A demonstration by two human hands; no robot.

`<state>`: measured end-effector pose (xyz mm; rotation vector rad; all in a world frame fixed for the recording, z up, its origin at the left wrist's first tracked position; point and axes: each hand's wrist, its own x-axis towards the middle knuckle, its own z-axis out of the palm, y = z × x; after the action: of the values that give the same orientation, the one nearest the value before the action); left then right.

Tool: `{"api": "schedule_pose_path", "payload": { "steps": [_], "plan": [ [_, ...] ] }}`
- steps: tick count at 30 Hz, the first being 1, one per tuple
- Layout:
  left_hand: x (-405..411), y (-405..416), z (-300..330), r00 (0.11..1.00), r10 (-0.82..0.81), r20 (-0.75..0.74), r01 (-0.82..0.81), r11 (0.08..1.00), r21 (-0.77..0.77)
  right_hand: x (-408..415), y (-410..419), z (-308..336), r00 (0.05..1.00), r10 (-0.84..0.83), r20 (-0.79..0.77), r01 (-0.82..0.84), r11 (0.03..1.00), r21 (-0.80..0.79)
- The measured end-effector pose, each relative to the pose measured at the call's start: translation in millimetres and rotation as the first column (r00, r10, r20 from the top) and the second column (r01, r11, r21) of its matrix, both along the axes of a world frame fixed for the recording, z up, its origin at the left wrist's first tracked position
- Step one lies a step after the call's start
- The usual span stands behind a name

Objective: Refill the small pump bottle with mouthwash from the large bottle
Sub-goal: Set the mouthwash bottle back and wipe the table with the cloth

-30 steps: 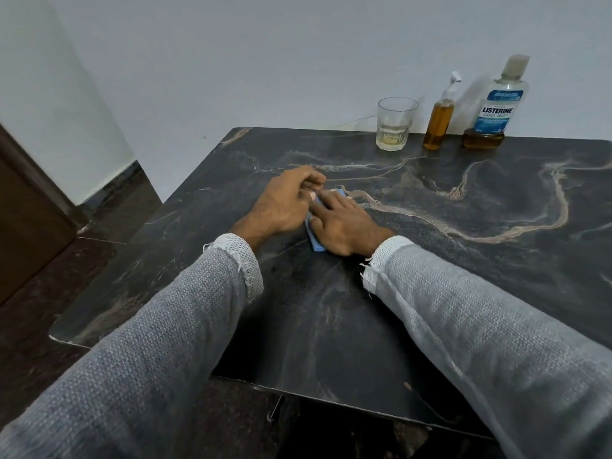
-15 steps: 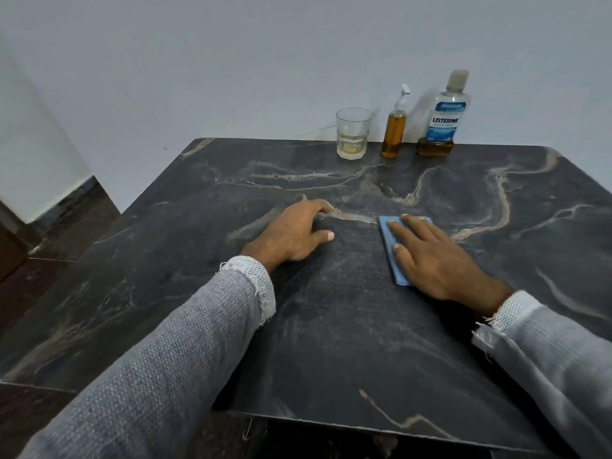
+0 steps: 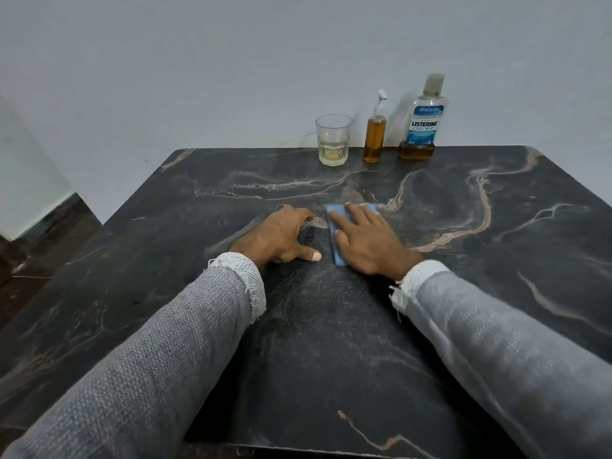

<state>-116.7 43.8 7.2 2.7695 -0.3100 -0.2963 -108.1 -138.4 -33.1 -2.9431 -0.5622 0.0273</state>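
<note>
The small pump bottle [image 3: 375, 134], nearly full of amber liquid, stands upright at the table's far edge by the wall. To its right stands the large Listerine bottle [image 3: 424, 120], capped, with only a little amber liquid at the bottom. My right hand [image 3: 367, 238] lies flat, fingers spread, pressing on a folded blue cloth [image 3: 335, 240] in the middle of the table. My left hand [image 3: 280, 235] rests beside it on the bare marble, fingers apart, holding nothing. Both hands are well in front of the bottles.
A clear glass tumbler [image 3: 333, 139] with a little pale liquid stands left of the pump bottle. The dark marble table [image 3: 331, 342] runs up to a grey wall. Its left edge drops to a dark floor [image 3: 39, 246].
My right hand slid the blue cloth right, away from my left hand, then back left beside it. My left hand stayed resting on the table. The bottles and glass stayed put.
</note>
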Motion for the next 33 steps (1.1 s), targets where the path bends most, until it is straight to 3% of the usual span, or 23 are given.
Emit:
{"api": "schedule_pose_path", "payload": {
  "steps": [6, 13, 18, 26, 31, 33],
  "plan": [
    [8, 3, -2, 1.0, -0.013, -0.026, 0.014, 0.999, 0.031, -44, -32, -2, 0.992, 0.096, 0.086, -0.096, 0.995, -0.001],
    [15, 15, -10, 0.998, -0.012, -0.065, 0.017, 0.997, 0.078, 30, -111, -11, 0.958, -0.276, 0.071, 0.28, 0.959, -0.042],
    [18, 28, -16, 0.989, 0.042, -0.139, -0.014, 0.981, 0.196, 85, -82, -1, 0.93, -0.365, -0.032, 0.365, 0.931, -0.015],
    [31, 32, -20, 0.993, 0.022, -0.117, 0.001, 0.98, 0.199, 75, 18, 1, 0.997, -0.078, -0.019, 0.078, 0.997, -0.015],
    [40, 41, -17, 0.991, 0.009, -0.133, 0.015, 0.985, 0.174, 28, 4, -2, 0.996, 0.078, 0.035, -0.077, 0.997, -0.018],
    [43, 45, -16, 0.99, -0.017, -0.143, 0.042, 0.985, 0.17, 18, -16, 0, 0.997, 0.066, 0.04, -0.066, 0.998, 0.007]
  ]
}}
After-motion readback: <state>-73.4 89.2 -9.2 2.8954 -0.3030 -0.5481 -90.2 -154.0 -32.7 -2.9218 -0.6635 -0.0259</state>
